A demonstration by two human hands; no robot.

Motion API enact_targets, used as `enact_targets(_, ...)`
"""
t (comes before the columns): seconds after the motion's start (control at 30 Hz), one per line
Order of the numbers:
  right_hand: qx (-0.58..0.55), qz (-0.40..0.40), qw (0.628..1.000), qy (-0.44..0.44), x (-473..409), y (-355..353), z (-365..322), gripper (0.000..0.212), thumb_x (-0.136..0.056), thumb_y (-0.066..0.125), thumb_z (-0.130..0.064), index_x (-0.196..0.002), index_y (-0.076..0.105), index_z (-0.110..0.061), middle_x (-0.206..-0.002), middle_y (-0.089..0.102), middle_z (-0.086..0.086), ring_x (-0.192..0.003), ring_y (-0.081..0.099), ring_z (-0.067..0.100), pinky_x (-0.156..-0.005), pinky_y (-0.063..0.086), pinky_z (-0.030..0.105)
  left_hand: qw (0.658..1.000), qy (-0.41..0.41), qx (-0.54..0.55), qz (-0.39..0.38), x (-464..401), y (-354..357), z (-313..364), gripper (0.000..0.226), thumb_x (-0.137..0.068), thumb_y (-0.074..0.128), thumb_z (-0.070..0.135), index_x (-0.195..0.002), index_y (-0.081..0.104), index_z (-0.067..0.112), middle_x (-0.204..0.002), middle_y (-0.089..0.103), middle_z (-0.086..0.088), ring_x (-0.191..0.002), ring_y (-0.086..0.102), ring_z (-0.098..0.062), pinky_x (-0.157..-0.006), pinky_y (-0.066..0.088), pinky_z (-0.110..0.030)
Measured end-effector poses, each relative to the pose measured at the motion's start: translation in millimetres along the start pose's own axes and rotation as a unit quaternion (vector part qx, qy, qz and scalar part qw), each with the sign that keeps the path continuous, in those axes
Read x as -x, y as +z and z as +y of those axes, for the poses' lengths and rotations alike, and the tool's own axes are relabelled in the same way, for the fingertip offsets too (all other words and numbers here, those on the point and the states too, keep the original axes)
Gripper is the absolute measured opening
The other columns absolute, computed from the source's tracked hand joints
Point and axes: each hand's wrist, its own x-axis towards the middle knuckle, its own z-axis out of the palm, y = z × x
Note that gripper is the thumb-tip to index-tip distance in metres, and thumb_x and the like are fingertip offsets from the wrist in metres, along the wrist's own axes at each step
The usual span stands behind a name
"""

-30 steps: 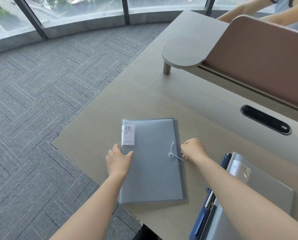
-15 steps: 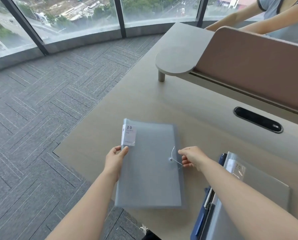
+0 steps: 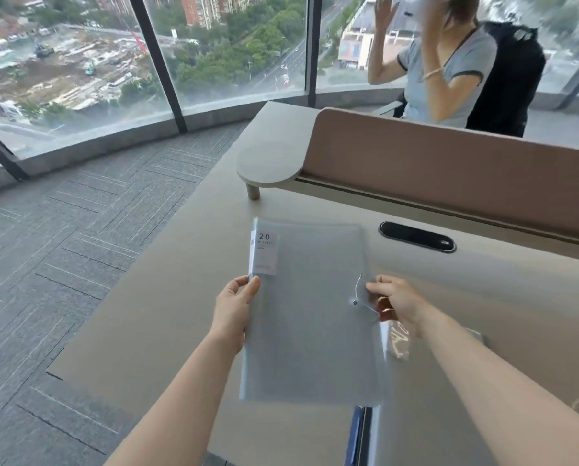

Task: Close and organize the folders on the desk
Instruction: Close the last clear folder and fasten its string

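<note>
While both hands grip it, the grey folder [image 3: 310, 314] sits lifted and tilted above the counter [image 3: 167, 317], closed, long edges running away from the person. Left hand [image 3: 236, 309] pinches the left edge just under the white "20 pockets" label [image 3: 264, 252], thumb on top and fingers [image 3: 239, 284] curled under. Right hand [image 3: 395, 302] holds the right edge beside the string-and-button closure [image 3: 358, 294], fingers closed on the cover; can't tell if the string itself is pinched. Cover is frosted translucent plastic, rectangular, slightly bowed at the far end, blurred at the near end.

Below the folder's near edge, a blue spine [image 3: 354, 435] and dark strip of another folder poke out at the counter's front. A second clear pocket with a label [image 3: 397, 339] lies under the right wrist, mostly hidden.

Counter is matte beige with a smooth top; the left edge runs diagonally and drops to grey carpet tile [image 3: 62, 264] laid in a herringbone pattern. Bare surface left of and beyond the folder. A black oval cable slot [image 3: 417, 241] lies beyond the folder's right corner, well apart from it.

Further back, a raised rounded shelf [image 3: 268, 169] on a short peg leg, then a tan padded divider panel [image 3: 449, 169] with a rounded corner closing off the far side. Behind it sits another person [image 3: 439, 75] with arms raised, in front of a black chair back [image 3: 507, 79]. Curved floor-to-ceiling glass [image 3: 79, 62] with dark mullions beyond.
</note>
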Motion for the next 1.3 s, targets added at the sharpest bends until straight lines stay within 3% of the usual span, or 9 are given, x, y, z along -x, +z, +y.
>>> enact_targets(0.13, -0.016, 0.043, 0.999, 0.005, 37, -53, 20, 0.028, -0.092, 0.057, -0.011, -0.066, 0.053, -0.017, -0.059, 0.056, 0.001, -0.045, 0.046, 0.015, -0.050, 0.039, 0.026, 0.997, -0.019, -0.029, -0.073, 18, 43, -11, 0.020, -0.093, 0.066, 0.026, -0.108, 0.067, 0.013, -0.102, 0.076, -0.011, -0.074, 0.071, -0.021, -0.056, 0.055, -0.028)
enact_targets(0.3, -0.031, 0.087, 0.995, 0.028, 78, -107, 62, 0.015, -0.093, 0.055, -0.011, -0.079, 0.056, -0.011, -0.062, 0.057, 0.004, -0.045, 0.047, 0.015, -0.047, 0.039, 0.024, 0.987, -0.048, -0.070, -0.140, 47, 90, -31, 0.020, -0.094, 0.066, 0.024, -0.111, 0.068, 0.012, -0.096, 0.077, -0.009, -0.057, 0.069, -0.012, -0.044, 0.047, -0.018)
enact_targets(0.37, -0.037, 0.096, 0.994, 0.034, 90, -123, 79, 0.013, -0.094, 0.055, -0.011, -0.081, 0.057, -0.011, -0.061, 0.058, 0.003, -0.044, 0.048, 0.014, -0.045, 0.040, 0.022, 0.983, -0.054, -0.087, -0.152, 56, 105, -42, 0.021, -0.093, 0.066, 0.023, -0.111, 0.068, 0.011, -0.095, 0.076, -0.007, -0.056, 0.068, -0.010, -0.043, 0.046, -0.018)
enact_targets(0.57, -0.060, 0.116, 0.989, 0.063, 110, -153, 125, 0.035, -0.093, 0.057, -0.010, -0.061, 0.047, -0.018, -0.054, 0.057, -0.002, -0.044, 0.047, 0.016, -0.046, 0.038, 0.022, 0.978, -0.058, -0.126, -0.154, 79, 136, -77, 0.022, -0.091, 0.069, 0.023, -0.111, 0.070, 0.012, -0.099, 0.077, -0.010, -0.067, 0.070, -0.016, -0.052, 0.051, -0.022)
enact_targets(0.7, -0.050, 0.107, 0.990, 0.081, 112, -169, 149, 0.033, -0.092, 0.058, -0.010, -0.062, 0.047, -0.018, -0.053, 0.058, 0.000, -0.044, 0.047, 0.018, -0.049, 0.035, 0.026, 0.981, -0.059, -0.140, -0.124, 96, 151, -97, 0.020, -0.091, 0.070, 0.022, -0.108, 0.071, 0.012, -0.098, 0.078, -0.011, -0.074, 0.072, -0.021, -0.059, 0.053, -0.027)
enact_targets(0.87, -0.019, 0.093, 0.992, 0.087, 102, -181, 168, 0.034, -0.094, 0.056, -0.009, -0.062, 0.045, -0.016, -0.053, 0.054, 0.002, -0.041, 0.044, 0.016, -0.040, 0.035, 0.021, 0.984, -0.048, -0.155, -0.075, 106, 163, -116, 0.018, -0.090, 0.070, 0.021, -0.105, 0.072, 0.011, -0.097, 0.078, -0.012, -0.078, 0.072, -0.025, -0.065, 0.054, -0.030)
enact_targets(0.97, 0.005, 0.080, 0.993, 0.088, 95, -185, 178, 0.030, -0.094, 0.055, -0.011, -0.066, 0.046, -0.015, -0.058, 0.051, 0.005, -0.038, 0.045, 0.014, -0.036, 0.039, 0.020, 0.985, -0.037, -0.160, -0.050, 110, 168, -124, 0.015, -0.091, 0.070, 0.018, -0.103, 0.073, 0.010, -0.094, 0.078, -0.013, -0.076, 0.072, -0.024, -0.066, 0.055, -0.031)
enact_targets(1.1, 0.021, 0.062, 0.994, 0.089, 89, -191, 190, 0.030, -0.094, 0.055, -0.010, -0.067, 0.045, -0.014, -0.059, 0.050, 0.010, -0.036, 0.048, 0.016, -0.033, 0.040, 0.021, 0.983, -0.025, -0.181, -0.027, 116, 171, -131, 0.011, -0.091, 0.069, 0.017, -0.099, 0.075, 0.012, -0.089, 0.078, -0.008, -0.069, 0.072, -0.017, -0.056, 0.054, -0.024)
enact_targets(1.3, 0.041, 0.054, 0.993, 0.094, 88, -192, 201, 0.033, -0.094, 0.055, -0.010, -0.064, 0.042, -0.015, -0.059, 0.051, 0.011, -0.036, 0.051, 0.018, -0.034, 0.041, 0.022, 0.976, -0.006, -0.217, -0.019, 115, 172, -139, 0.011, -0.092, 0.068, 0.016, -0.099, 0.076, 0.014, -0.082, 0.079, 0.001, -0.069, 0.074, -0.011, -0.063, 0.058, -0.023)
